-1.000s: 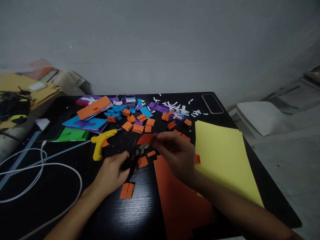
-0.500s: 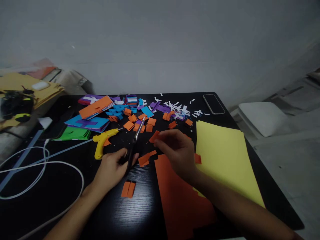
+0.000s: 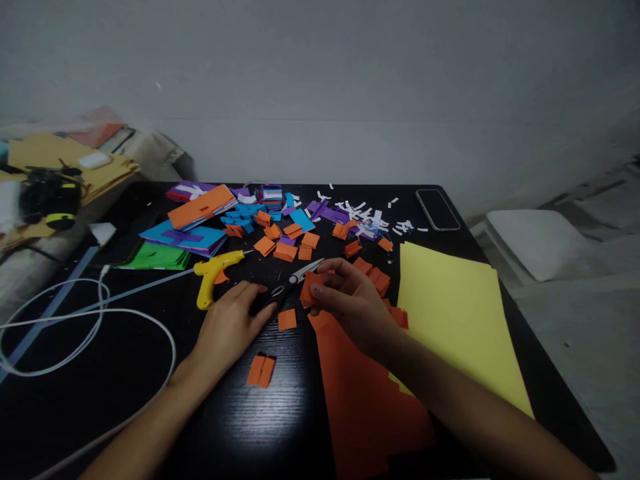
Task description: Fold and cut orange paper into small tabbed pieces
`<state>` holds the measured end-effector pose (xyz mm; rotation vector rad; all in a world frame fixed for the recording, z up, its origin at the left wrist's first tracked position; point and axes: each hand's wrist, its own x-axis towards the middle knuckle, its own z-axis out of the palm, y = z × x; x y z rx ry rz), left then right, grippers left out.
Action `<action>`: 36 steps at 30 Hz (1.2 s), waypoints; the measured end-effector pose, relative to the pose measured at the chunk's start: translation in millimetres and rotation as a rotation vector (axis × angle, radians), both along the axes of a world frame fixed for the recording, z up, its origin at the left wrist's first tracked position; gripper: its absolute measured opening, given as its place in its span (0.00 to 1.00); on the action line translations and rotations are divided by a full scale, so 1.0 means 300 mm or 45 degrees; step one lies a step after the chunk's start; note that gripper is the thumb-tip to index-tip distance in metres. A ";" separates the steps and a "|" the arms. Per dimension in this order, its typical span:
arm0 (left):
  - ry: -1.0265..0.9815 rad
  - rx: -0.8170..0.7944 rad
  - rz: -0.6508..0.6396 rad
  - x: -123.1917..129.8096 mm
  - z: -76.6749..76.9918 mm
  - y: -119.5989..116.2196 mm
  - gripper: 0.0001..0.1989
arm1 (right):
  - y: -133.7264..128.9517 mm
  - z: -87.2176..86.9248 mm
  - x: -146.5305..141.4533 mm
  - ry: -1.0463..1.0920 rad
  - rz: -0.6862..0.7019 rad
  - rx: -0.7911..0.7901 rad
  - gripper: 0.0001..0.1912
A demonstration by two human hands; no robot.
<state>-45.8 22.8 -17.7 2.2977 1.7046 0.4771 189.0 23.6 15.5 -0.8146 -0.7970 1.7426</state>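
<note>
My left hand (image 3: pixel 231 321) rests low over the table, its thumb and fingers spread at the handle end of a pair of scissors (image 3: pixel 300 272). The scissors lie on the tabletop, blades pointing up and right. Pinched in my right hand (image 3: pixel 357 303) is a small orange paper piece (image 3: pixel 311 291), partly covered by the fingers. Between the hands lies an orange paper square (image 3: pixel 287 319), and nearer me a creased orange paper piece (image 3: pixel 261 371). Beneath my right hand is a large orange sheet (image 3: pixel 367 400), with more cut orange pieces (image 3: pixel 374 275) just behind the hand.
A yellow glue gun (image 3: pixel 214 275) lies left of my left hand, near a white cable (image 3: pixel 167 333). Yellow sheets (image 3: pixel 453 313) lie at right, a phone (image 3: pixel 437 210) behind them. Colored folded papers (image 3: pixel 200 207) and white scraps (image 3: pixel 365 217) spread across the back.
The scissors, earlier raised in my left hand, now lie lower and turned to the right; the left fingers have loosened. The orange strip between the hands has gone from there, and a square shows.
</note>
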 end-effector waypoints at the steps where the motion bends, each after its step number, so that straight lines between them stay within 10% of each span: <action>1: 0.008 0.001 0.000 0.002 0.003 -0.001 0.12 | 0.000 -0.002 0.001 -0.009 0.010 0.010 0.16; 14: -0.214 0.141 -0.049 0.022 0.029 -0.021 0.10 | -0.017 -0.010 -0.013 -0.196 0.126 0.058 0.10; 20: -0.663 0.079 -0.410 0.036 0.092 -0.055 0.13 | -0.029 -0.050 -0.027 -0.180 0.186 -0.016 0.12; 36: -0.761 -0.158 -0.238 0.064 0.026 -0.050 0.09 | -0.015 -0.129 -0.011 -0.567 0.238 0.179 0.16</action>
